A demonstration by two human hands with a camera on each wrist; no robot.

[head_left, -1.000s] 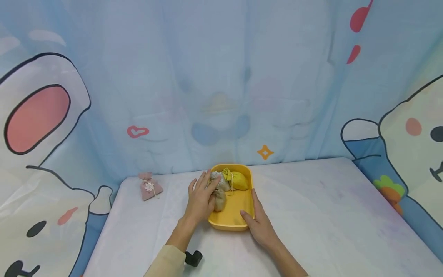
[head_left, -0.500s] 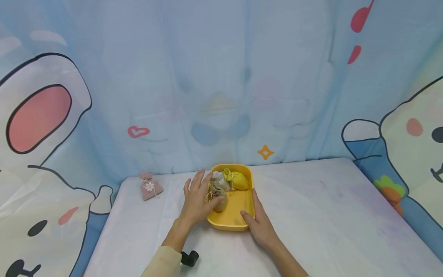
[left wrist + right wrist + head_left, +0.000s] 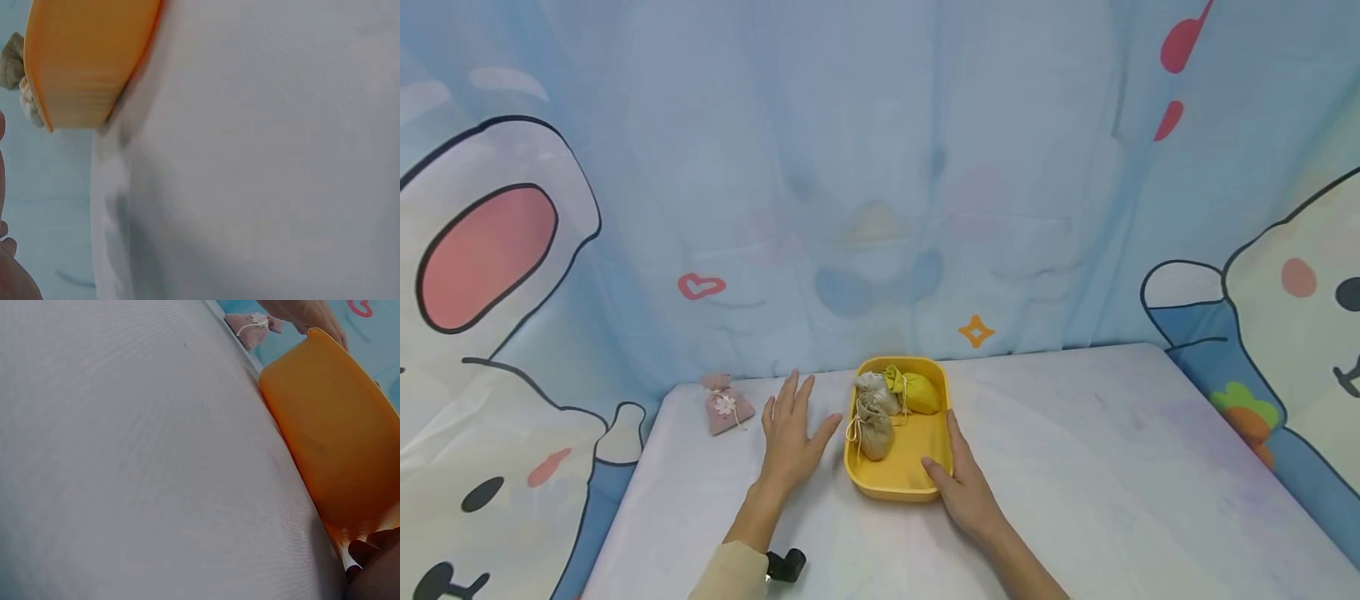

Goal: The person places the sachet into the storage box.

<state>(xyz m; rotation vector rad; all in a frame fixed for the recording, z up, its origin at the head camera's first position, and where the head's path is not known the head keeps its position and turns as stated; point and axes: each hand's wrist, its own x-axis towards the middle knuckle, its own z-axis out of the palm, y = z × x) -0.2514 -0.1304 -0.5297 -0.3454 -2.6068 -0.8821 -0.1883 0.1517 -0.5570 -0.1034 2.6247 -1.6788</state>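
Note:
A yellow plastic tray (image 3: 910,467) stands on the white cloth in the middle of the head view. Inside it, toward the back and left, lie a bright yellow drawstring pouch (image 3: 921,393), a silvery-white pouch (image 3: 880,390) and a tan pouch (image 3: 876,435) whose tied neck reaches the left rim. My right hand (image 3: 967,493) holds the tray's right side, thumb over the rim and fingers along the outer wall. Just left of the tray, my left hand (image 3: 790,446) hovers with spread fingers, holding nothing. Farther left a pink pouch (image 3: 727,407) with a white flower lies on the cloth.
The cloth-covered table (image 3: 1075,467) ends at a light blue curtain (image 3: 880,167) printed with cartoon figures. A black wrist device (image 3: 787,567) sits by the left sleeve (image 3: 733,571).
My left hand has let go of the tan pouch and moved left, away from the tray, uncovering that pouch. My right hand has stayed on the tray's right side.

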